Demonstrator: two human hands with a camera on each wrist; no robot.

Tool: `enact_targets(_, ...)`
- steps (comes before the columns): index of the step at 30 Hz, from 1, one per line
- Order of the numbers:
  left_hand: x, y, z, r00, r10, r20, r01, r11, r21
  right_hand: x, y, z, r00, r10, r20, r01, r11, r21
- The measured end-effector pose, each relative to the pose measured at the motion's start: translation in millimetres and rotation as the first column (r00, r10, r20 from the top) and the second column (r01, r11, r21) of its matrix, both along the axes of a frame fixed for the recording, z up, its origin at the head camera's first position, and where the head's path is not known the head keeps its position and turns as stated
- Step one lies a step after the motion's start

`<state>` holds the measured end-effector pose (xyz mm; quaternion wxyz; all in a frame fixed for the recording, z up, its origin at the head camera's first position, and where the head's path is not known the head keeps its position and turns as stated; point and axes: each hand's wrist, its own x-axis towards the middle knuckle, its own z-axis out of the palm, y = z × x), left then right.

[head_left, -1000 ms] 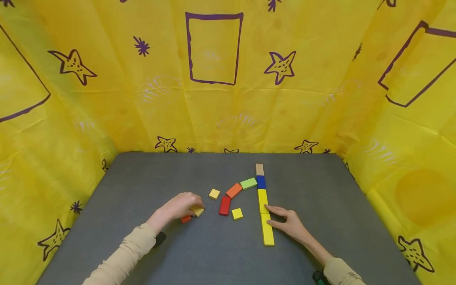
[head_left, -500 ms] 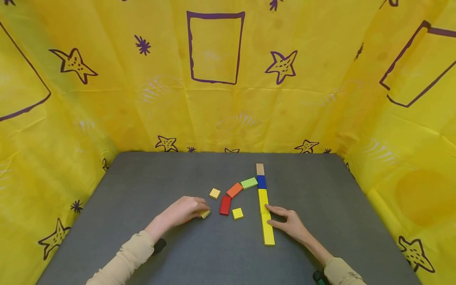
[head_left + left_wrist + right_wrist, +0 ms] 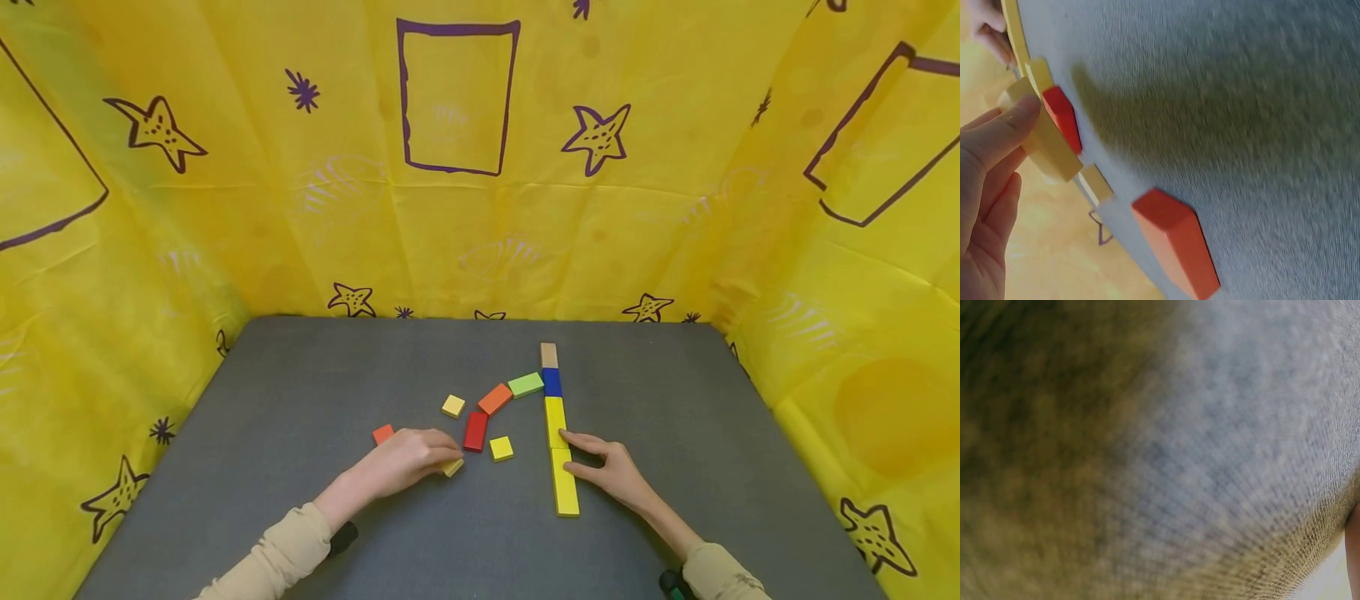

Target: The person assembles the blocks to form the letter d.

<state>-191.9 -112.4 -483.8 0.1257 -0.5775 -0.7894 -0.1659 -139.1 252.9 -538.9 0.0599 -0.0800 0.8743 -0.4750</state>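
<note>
My left hand [image 3: 411, 460] pinches a pale yellow wooden block [image 3: 1050, 147] between thumb and fingers, left of and nearer than a red block [image 3: 476, 432]. My right hand [image 3: 611, 475] has its fingertips at the right edge of two long yellow blocks, the upper one [image 3: 554, 415] and the lower one [image 3: 566, 492], laid end to end. Beyond them the line goes on with a blue block [image 3: 552, 382] and a plain wooden block [image 3: 549, 355]. From the blue block, a green block [image 3: 526, 385], an orange block [image 3: 495, 399] and the red one curve leftward.
A small yellow block [image 3: 501, 449] lies inside the curve; a small pale block [image 3: 453, 406] lies outside it. Partly behind my left hand is an orange-red block [image 3: 383, 434]. The dark grey table [image 3: 315, 358] is enclosed by yellow patterned cloth [image 3: 450, 242]. The right wrist view is mostly blurred tabletop.
My left hand has moved rightward with the pale yellow block, away from the orange-red block, which shows again behind it. My right hand has stayed at the yellow blocks.
</note>
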Motion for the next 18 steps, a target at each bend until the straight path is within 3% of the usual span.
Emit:
enact_targets(11,17.5,20.5,-8.1,0.982,-0.107,-0.156,0.108,0.994,-0.002,0.0,0,0.2,1.000,-0.002,-0.028,0.003,1.000,0.019)
enact_targets(18,25.0,30.6,-12.2,0.971,-0.147,-0.186,0.143,0.989,-0.035,0.2,0,-1.5,0.999,0.003,-0.032,-0.003,1.000,0.011)
